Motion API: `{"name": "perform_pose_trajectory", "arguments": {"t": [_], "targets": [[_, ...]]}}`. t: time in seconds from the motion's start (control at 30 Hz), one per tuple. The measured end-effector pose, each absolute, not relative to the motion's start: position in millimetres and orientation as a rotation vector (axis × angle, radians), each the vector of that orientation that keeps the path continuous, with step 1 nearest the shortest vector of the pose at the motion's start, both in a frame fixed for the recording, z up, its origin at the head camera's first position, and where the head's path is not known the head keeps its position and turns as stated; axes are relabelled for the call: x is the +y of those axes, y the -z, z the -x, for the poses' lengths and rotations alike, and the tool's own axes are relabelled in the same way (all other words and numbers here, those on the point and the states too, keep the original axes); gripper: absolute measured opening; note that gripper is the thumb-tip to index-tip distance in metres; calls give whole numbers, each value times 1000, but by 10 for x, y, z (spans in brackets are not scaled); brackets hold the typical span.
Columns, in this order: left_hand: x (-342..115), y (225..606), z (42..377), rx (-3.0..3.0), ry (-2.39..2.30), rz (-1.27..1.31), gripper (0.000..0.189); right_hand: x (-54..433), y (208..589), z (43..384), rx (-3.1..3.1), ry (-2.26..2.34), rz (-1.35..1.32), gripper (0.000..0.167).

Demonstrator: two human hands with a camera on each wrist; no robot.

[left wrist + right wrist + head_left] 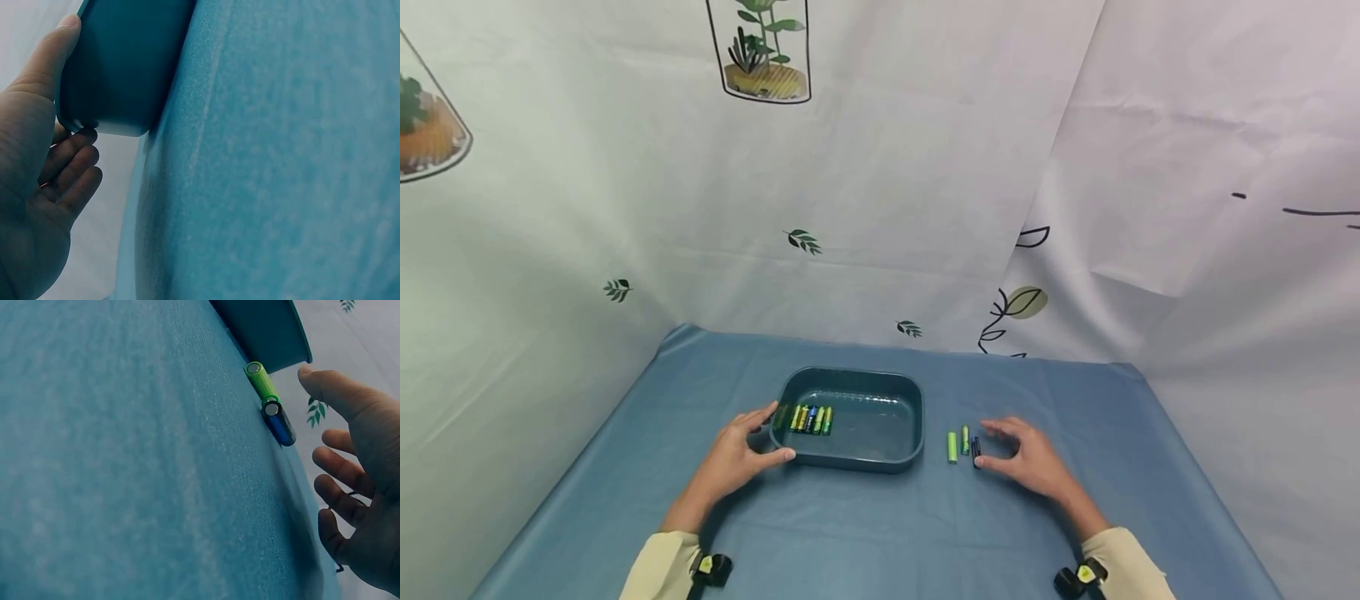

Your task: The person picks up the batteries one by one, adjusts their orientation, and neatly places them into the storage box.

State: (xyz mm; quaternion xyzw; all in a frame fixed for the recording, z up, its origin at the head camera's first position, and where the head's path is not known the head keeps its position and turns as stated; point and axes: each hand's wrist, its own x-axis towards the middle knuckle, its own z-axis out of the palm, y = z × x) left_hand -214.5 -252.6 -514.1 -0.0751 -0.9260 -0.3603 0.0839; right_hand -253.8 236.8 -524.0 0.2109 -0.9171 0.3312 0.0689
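- The tray [859,463] was set on the blue cloth [857,533], left of the middle, and its left end was grasped by the left hand [733,460], the thumb laid against the near side and the fingers curled round the left corner.
- Inside the tray, at its left end, a row of five batteries [810,419] was seen, laid side by side, a blue one in the middle; the right part was left bare.
- Right of the tray, three batteries were laid on the cloth: a green battery [952,447] on the left, a slim battery [965,440] set a little farther in the middle, and a dark battery [976,452] on the right.
- Nothing was grasped by the right hand [1033,458]; its thumb and forefinger were spread about the dark battery, and in the right wrist view a gap was shown between thumb and batteries.
- The step in hand was judged to be a pick-up of the dark battery; a light pinch at its near and far ends seemed best, so that the slim battery just beside it would not be nudged or set rolling.
- A steady, unforced hold on the tray seemed called for, lest the row be jolted out of line.
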Motion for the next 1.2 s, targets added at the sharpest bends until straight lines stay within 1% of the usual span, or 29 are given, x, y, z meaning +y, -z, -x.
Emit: {"name": "perform_pose_trajectory", "arguments": {"t": [0.3, 0.57, 0.83, 1.2], "targets": [[-2524, 5139, 2182, -2807, 1078, 208, 98, 2380, 5290, 2540, -2774, -994, -628, 63], [-2545, 5152, 2130, -2832, 1101, 196, 98, 2354, 5310, 2527, -2860, -1008, -641, 65], [-2542, 5176, 2103, -2844, 1156, 153, 97, 2370, 5346, 2557, -2901, -978, -721, 59], [-2552, 5114, 2181, -2854, 1106, 182, 99, 2357, 5289, 2575, -2891, -945, -700, 48]]}}
